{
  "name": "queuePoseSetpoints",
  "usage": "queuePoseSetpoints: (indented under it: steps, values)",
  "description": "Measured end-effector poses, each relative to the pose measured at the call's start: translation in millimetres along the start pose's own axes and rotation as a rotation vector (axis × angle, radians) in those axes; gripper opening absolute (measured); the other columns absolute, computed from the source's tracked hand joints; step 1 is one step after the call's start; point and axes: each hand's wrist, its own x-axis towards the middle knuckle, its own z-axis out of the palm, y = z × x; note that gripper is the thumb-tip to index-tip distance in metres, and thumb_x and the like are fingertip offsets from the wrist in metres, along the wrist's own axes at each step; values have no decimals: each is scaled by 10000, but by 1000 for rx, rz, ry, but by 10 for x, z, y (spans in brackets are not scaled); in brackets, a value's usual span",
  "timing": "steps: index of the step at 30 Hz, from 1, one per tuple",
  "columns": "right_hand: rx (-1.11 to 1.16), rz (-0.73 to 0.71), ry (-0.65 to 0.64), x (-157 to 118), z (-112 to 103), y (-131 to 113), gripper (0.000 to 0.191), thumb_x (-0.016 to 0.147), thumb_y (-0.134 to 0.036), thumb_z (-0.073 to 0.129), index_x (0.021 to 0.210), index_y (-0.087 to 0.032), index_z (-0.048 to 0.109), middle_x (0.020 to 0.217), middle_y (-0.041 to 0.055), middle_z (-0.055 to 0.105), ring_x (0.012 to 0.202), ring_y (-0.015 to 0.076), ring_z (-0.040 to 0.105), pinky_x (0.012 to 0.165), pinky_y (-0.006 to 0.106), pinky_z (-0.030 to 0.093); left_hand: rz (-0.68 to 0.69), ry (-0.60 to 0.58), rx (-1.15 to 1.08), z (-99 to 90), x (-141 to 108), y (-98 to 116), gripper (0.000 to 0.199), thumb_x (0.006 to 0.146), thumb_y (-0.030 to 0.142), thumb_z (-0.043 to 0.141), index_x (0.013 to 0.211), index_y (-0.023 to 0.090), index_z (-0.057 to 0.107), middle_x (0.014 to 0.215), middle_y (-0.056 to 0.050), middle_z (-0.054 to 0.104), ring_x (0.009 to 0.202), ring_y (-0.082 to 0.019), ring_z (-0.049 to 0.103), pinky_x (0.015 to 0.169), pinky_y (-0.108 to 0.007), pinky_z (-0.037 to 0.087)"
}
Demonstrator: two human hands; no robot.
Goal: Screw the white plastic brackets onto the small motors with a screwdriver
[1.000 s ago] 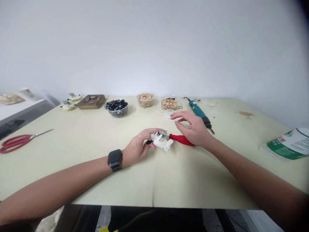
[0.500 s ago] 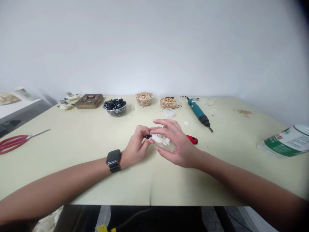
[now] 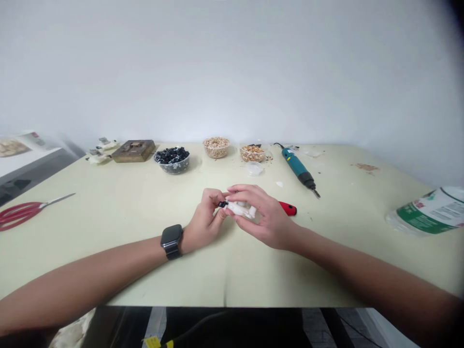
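Note:
Over the middle of the table, my left hand (image 3: 203, 220) pinches a small white irregular piece (image 3: 239, 209) by its black end (image 3: 222, 204) between thumb and fingers. My right hand (image 3: 270, 217) curls round the white part from the other side, its fingertips on the top near the black end and its thumb below. The fingers partly cover the piece, so its exact kind does not show. Just behind my right hand a red handle (image 3: 288, 209) lies on the table; its other end is hidden.
Along the back stand tubs of black pieces (image 3: 171, 159), pale bits (image 3: 216, 147) and brown bits (image 3: 253, 153), plus a metal block (image 3: 133, 151). A teal rotary tool (image 3: 299, 166) lies to the right, near a plastic jar (image 3: 431, 211). Red scissors (image 3: 25, 212) lie left.
The thumb and fingers of my right hand have closed in around the white piece, the thumb moving up to it. My left hand keeps its pinch almost unchanged.

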Motion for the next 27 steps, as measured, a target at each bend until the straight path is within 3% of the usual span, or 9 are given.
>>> queuePoseSetpoints:
  steps: [12,27]
  values:
    - [58,69,9,-20,36,26,324,996,-245,661,1319,-263,641,1438,90,610,1373,238,576,1169,453,492,-48,-18,-58,-5,-5,-16,200,1074,326,577,1173,248,421,933,2,486,736,-113,468,653,-247,383]
    - [54,69,5,-33,64,58,352,980,-206,665,1325,-265,628,1441,77,602,1376,221,564,1186,427,467,8,-9,17,-4,19,-43,152,1091,317,530,1175,235,432,944,0,524,727,-104,512,649,-225,404]
